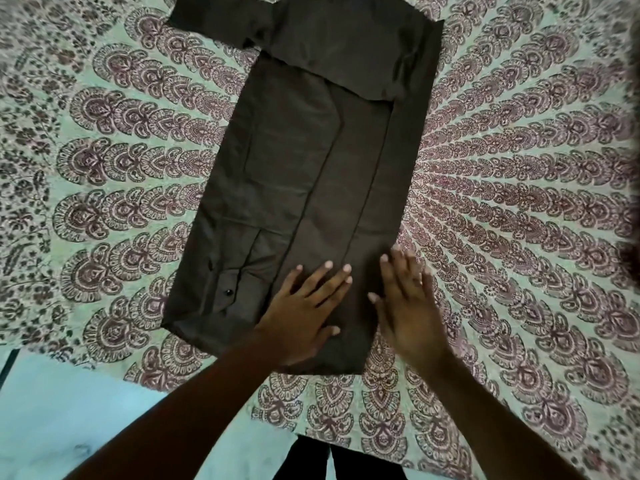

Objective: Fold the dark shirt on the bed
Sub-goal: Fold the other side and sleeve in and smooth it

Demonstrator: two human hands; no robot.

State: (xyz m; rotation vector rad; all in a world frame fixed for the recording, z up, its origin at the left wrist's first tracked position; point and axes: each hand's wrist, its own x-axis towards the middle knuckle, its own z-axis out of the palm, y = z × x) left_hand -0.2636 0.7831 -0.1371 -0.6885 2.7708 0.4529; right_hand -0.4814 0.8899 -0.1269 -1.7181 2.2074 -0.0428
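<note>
**Smoothing the near hem of a soft, half-folded shirt**

Reading from the left, I see the patterned bedspread [114, 174] lying flat under everything. On it, the dark shirt [298, 174] lies lengthwise down the middle of the bed, narrowed to a long panel, with one sleeve [214, 24] sticking out at the far left and a small button [228, 292] showing near the near-left corner. My left hand [304, 306] lies flat on the near end, fingers spread, gripping nothing. My right hand [408, 306] lies just beside it along the shirt's right edge, open too, though motion-blurred. I judge the cloth thin, light and limp, faintly slick, so it will slide and sag when lifted. I would pinch both near corners of the hem, never the middle, and carry them up toward the collar.
</note>
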